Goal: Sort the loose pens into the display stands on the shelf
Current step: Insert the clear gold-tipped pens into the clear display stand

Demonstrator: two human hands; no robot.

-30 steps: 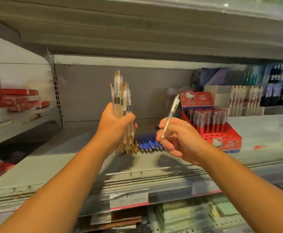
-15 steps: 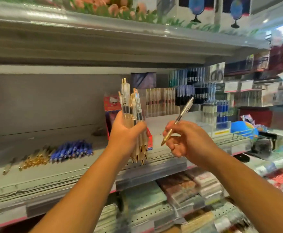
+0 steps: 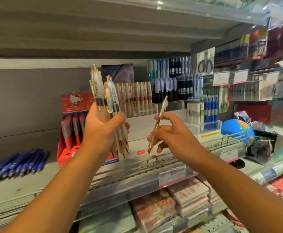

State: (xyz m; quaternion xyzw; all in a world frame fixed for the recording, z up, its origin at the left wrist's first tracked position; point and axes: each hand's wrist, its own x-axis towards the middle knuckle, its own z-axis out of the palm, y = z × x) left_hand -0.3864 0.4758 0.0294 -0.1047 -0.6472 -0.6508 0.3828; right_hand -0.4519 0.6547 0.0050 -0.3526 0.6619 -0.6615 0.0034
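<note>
Head view: the left hand point(image 3: 102, 130) is wrapped round a bundle of clear-and-gold pens point(image 3: 102, 96), fingers and thumb curled about the barrels, all tips pointing down. I take that for a carrying grip, a stock to draw from. The right hand point(image 3: 172, 135) pinches 1 single pen point(image 3: 160, 118) of the same sort between thumb and forefingers, tip down and clicker end tilted up and away. Held so, it looks ready to go nose-first into a slot. The 2 hands are near each other but apart, in the air before the shelf point(image 3: 28, 187).

Behind them, at the back of the shelf, a display stand point(image 3: 135, 100) holds a row of upright pens that look like the same clear-and-gold kind. That is my guess for where the single pen belongs. Left of it sits a red cartoon stand point(image 3: 73, 105), partly hidden by the left hand. To the right are tiered racks of blue and black pens point(image 3: 171, 88). Loose blue pens point(image 3: 19, 165) lie heaped far left on the shelf, not yet sorted.

Bare shelf between the hands and the stand allows a straight reach. The upper shelf point(image 3: 103, 22) leaves a gap above the pen tops, which I judge enough for lowering 1 in from above.
</note>
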